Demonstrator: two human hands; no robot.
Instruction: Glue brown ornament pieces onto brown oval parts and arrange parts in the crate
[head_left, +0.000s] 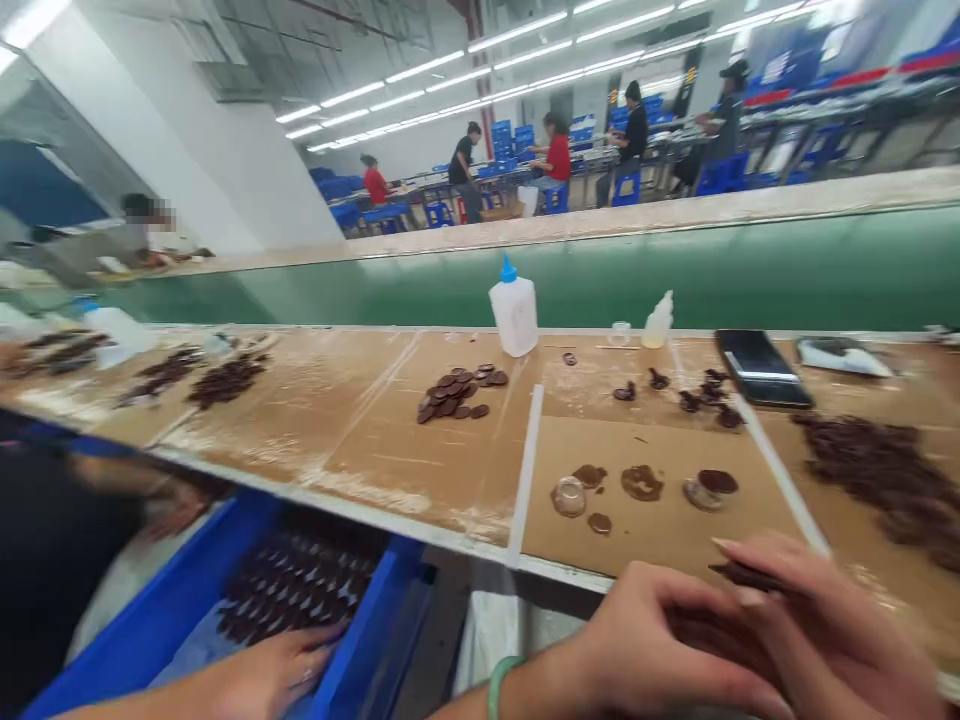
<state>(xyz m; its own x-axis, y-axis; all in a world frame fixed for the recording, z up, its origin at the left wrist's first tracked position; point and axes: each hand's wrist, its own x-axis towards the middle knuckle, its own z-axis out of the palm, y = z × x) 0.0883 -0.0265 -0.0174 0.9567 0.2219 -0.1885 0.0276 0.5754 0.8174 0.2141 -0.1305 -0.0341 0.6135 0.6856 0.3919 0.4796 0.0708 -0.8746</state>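
At the lower right, my left hand (pixel 660 630), a green bangle on its wrist, and my right hand (pixel 840 620) meet in front of the table edge. My right hand's fingers are closed on a thin dark brown piece (pixel 750 577). The fingers of my left hand curl against the right ones, and darker brown shows between them; what it grips is partly hidden. Just beyond, on brown board, stand a small clear cup (pixel 568 496) and a second cup with a dark disc on top (pixel 712 488), beside brown smears (pixel 642 483).
A pile of dark brown pieces (pixel 885 480) lies right, discs (pixel 454 392) left. A white bottle (pixel 514 312), dropper bottle (pixel 658 320) and phone (pixel 763 368) stand or lie behind. A co-worker's hand (pixel 281 665) reaches into a blue bin (pixel 375 630) of brown pieces.
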